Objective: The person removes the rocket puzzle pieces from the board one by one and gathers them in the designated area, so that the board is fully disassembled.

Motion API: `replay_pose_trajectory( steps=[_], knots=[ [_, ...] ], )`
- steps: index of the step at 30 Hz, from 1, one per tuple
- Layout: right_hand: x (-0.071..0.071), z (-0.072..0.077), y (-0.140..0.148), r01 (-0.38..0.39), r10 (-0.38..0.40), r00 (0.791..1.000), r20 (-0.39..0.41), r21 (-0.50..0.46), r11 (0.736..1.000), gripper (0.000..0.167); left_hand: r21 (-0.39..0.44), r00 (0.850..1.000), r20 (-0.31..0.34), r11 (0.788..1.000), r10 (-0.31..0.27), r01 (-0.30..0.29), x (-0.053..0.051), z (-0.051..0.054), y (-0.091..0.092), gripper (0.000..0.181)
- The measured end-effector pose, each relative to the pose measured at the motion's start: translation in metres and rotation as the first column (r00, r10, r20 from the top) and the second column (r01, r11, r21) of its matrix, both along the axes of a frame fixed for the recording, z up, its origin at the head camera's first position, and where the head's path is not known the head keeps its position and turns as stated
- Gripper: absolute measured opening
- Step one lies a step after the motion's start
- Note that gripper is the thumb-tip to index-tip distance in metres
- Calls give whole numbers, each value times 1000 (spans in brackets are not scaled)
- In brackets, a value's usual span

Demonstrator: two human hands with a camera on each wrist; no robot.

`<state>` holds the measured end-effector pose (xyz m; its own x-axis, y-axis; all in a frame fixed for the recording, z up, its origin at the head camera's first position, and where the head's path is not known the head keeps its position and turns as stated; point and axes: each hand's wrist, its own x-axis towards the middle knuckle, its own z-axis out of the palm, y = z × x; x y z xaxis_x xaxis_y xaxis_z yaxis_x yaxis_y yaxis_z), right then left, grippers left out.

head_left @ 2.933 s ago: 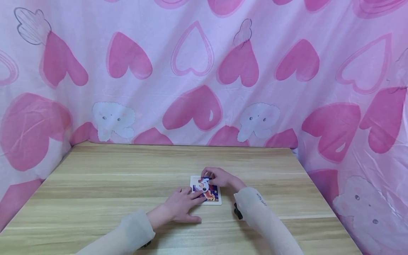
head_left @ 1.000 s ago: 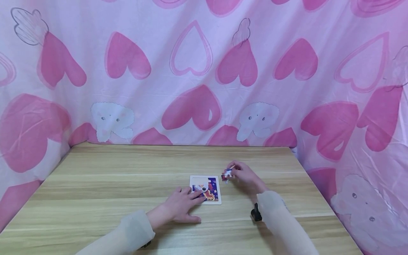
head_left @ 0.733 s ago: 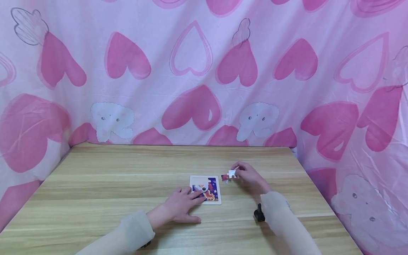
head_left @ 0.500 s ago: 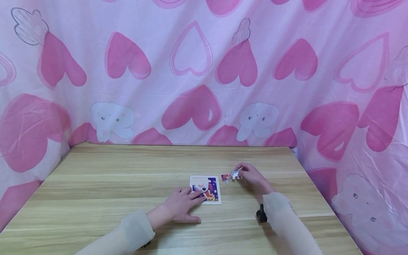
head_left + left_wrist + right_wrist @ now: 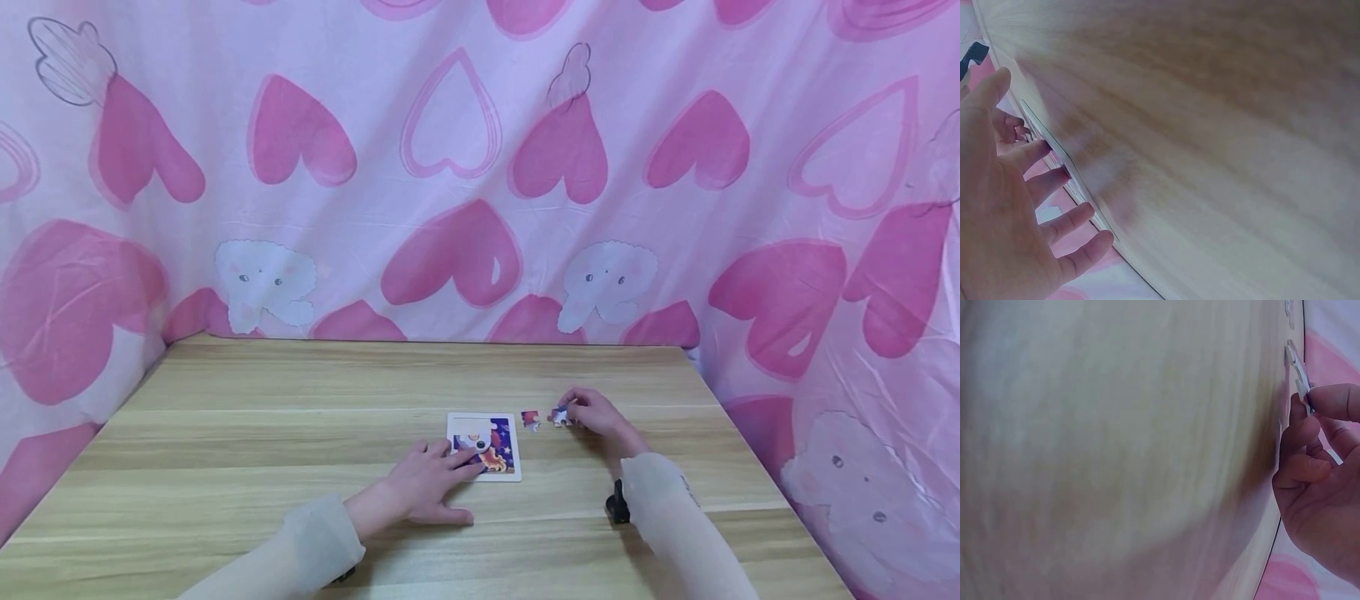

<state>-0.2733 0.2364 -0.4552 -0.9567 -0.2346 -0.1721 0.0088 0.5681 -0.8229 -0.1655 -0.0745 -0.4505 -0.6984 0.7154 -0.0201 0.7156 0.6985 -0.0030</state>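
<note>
A square puzzle board (image 5: 516,454) with a pale rim lies mid-table. Its picture is dark blue, orange and white, and a pale bare area shows at its upper left. My left hand (image 5: 423,483) rests on its lower left, fingers extended. The left wrist view catches the board (image 5: 1063,155) edge-on beyond that hand's fingertips (image 5: 1104,239). To the board's right, my right hand (image 5: 596,412) pinches a puzzle piece (image 5: 559,416) between thumb and fingers, near the tabletop. Another puzzle piece (image 5: 531,419) lies flat between that piece and the board.
The wood-grain table (image 5: 262,433) reaches back to a pink curtain (image 5: 450,250) printed with hearts, which also hangs along both sides. A black wrist-camera mount (image 5: 618,504) sits at the right sleeve.
My right hand has left the board's upper part and moved right with puzzle pieces. One piece now lies beside the board; the other has travelled further right in the hand. The left hand stays put.
</note>
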Motion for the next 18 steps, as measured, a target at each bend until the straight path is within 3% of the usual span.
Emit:
replay_pose_trajectory(
  steps=[12, 18],
  knots=[
    [1, 1, 2, 99, -96, 995, -23, 160, 982, 13, 10, 1000, 21, 1000, 7, -7, 0, 0, 0, 71],
    [5, 4, -7, 50, -24, 988, -152, 173, 984, 10, 3, 1000, 15, 1000, 0, 0, 0, 1, 1, 71]
  ],
)
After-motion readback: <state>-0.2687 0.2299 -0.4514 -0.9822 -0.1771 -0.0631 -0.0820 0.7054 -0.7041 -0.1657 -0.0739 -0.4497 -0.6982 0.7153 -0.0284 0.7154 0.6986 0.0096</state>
